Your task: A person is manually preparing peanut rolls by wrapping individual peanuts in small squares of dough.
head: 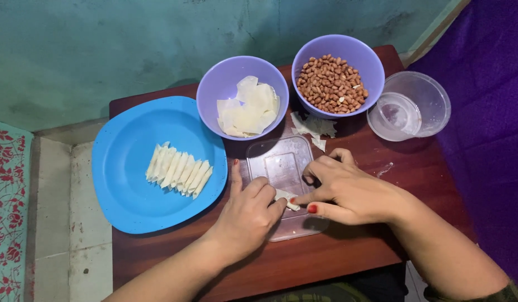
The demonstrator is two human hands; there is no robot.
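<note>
My left hand (249, 215) and right hand (348, 190) pinch one pastry roll (287, 199) together on the clear lid (281, 162), keeping it tight; finished rolls (179, 169) lie on the blue plate (124, 207).

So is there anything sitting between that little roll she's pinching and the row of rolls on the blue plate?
Only the left hand. It lies between the small white roll, pinched by both hands on the clear lid, and the blue plate. No other thing stands on that stretch of table.
</note>
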